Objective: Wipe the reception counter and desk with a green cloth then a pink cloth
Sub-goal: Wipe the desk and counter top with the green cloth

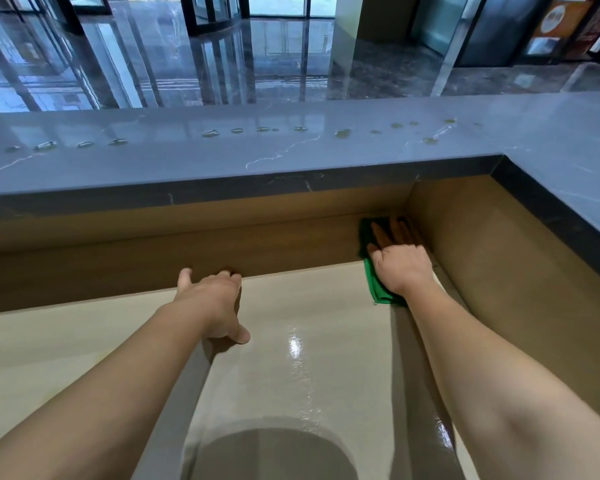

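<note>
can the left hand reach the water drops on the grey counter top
Probably yes: the left hand rests empty on the desk below the counter, with nothing between it and the water drops. The green cloth is under the right hand, though.

A green cloth (374, 285) lies in the desk's (291, 306) far corner.

Bench (84, 341) below the stone ledge (222, 161) is open for sweeps; only the left hand (212, 303) sits on it, fingertips against the wood back panel (118, 265) under the ledge. At the ledge's inner corner, back panel and side panel (499, 254) hem in the right hand (402, 268) and green cloth (374, 289); free paths run along the ledge or away from it.
</note>
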`<state>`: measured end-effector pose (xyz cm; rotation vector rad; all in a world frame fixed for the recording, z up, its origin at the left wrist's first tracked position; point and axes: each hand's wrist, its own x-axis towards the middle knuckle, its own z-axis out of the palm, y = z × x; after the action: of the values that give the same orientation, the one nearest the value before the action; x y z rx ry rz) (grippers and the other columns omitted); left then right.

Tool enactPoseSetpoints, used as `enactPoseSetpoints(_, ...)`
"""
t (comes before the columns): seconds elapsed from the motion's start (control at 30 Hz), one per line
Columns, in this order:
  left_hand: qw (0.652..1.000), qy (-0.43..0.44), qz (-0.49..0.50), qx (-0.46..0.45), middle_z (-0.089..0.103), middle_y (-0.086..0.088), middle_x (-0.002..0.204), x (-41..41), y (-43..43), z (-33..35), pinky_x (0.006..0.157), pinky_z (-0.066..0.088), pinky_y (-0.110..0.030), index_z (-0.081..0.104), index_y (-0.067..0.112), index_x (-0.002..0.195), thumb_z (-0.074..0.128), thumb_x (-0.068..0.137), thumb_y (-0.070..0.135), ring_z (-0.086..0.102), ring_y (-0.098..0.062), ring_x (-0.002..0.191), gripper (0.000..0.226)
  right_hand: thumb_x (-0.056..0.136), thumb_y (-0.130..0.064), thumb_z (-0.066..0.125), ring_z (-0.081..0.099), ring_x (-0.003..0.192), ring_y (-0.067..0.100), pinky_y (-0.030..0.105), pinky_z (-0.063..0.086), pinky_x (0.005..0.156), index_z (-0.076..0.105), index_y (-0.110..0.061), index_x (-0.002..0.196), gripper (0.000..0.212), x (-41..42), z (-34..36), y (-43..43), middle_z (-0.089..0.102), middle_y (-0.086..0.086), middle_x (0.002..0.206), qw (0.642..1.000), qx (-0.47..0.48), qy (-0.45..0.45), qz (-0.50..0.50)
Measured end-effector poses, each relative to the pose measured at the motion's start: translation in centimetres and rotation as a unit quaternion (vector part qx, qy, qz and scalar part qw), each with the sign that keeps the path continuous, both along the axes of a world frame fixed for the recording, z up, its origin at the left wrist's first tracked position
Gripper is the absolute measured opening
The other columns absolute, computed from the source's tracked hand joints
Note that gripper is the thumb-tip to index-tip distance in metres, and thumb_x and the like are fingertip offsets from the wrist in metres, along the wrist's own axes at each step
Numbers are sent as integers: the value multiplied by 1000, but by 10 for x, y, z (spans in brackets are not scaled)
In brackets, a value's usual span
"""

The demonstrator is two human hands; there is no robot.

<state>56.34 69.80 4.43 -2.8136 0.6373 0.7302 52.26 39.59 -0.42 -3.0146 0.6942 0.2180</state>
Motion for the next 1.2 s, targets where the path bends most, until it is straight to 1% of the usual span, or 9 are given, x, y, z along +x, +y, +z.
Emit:
enactPoseSetpoints(0.07,1000,0,-1,-2,28,3,153,-1,2,1,114,-6,-53,21,21,150,70,73,59,29,-16,142,99,103,-43,17,27,143,32,41,23,116,37,-17,149,56,-16,0,2,32,16,155,999,-25,-19,-25)
enactPoseSetpoints(0.1,1000,-2,-1,-4,28,3,154,-1,3,2,114,-6,-53,20,21,150,69,73,59,28,-16,142,99,103,-41,17,31,140,34,42,24,115,42,-14,145,56,-24,-1,7,38,19,151,998,-31,-34,-43)
enactPoseSetpoints(0.13,1000,-5,-1,-7,28,3,154,-1,3,2,114,-7,-54,20,21,150,69,73,60,28,-16,142,99,104,-40,17,27,142,34,43,22,116,40,-14,146,55,-31,-3,13,35,19,152,996,-30,-47,-65)
enactPoseSetpoints(0.27,998,-59,-18,-27,33,3,151,-10,4,4,113,-6,-57,19,19,150,70,72,59,29,-16,141,101,104,-40,16,-1,150,29,43,5,121,12,-22,156,55,-43,-6,61,-1,14,163,990,5,-48,-129)
enactPoseSetpoints(0.47,991,-113,18,-74,6,4,162,-37,33,-1,113,-12,-54,2,22,154,64,77,61,4,-11,148,106,103,-44,11,-14,149,29,47,-1,121,-3,-28,156,57,-53,-5,170,-17,11,161,998,28,-48,40)
enactPoseSetpoints(0.6,988,-124,48,-80,9,6,161,-54,62,9,115,-11,-54,4,22,153,63,77,62,7,-11,148,105,104,-44,13,-17,149,27,45,-5,121,-4,-29,156,56,-66,-1,208,-18,9,161,990,39,-29,132)
enactPoseSetpoints(0.77,982,-132,59,-119,18,6,159,-73,79,28,116,-11,-52,8,21,153,66,76,58,13,-10,147,103,104,-45,14,-13,150,20,38,-4,122,-1,-30,156,56,-85,7,182,-16,5,162,981,55,-17,184)
enactPoseSetpoints(1.0,980,-132,79,-129,27,5,156,-108,111,40,117,-8,-49,10,24,153,65,78,56,10,-13,148,98,103,-44,11,-8,151,22,40,2,122,1,-28,157,56,-99,2,133,-8,7,164,997,37,-40,54)
enactPoseSetpoints(1.2,976,-124,120,-133,28,8,156,-124,144,30,116,-8,-50,11,27,152,68,75,59,11,-13,147,100,103,-43,13,-6,151,25,42,1,121,2,-27,157,57,-93,-2,145,-8,10,163,999,17,-40,-4)
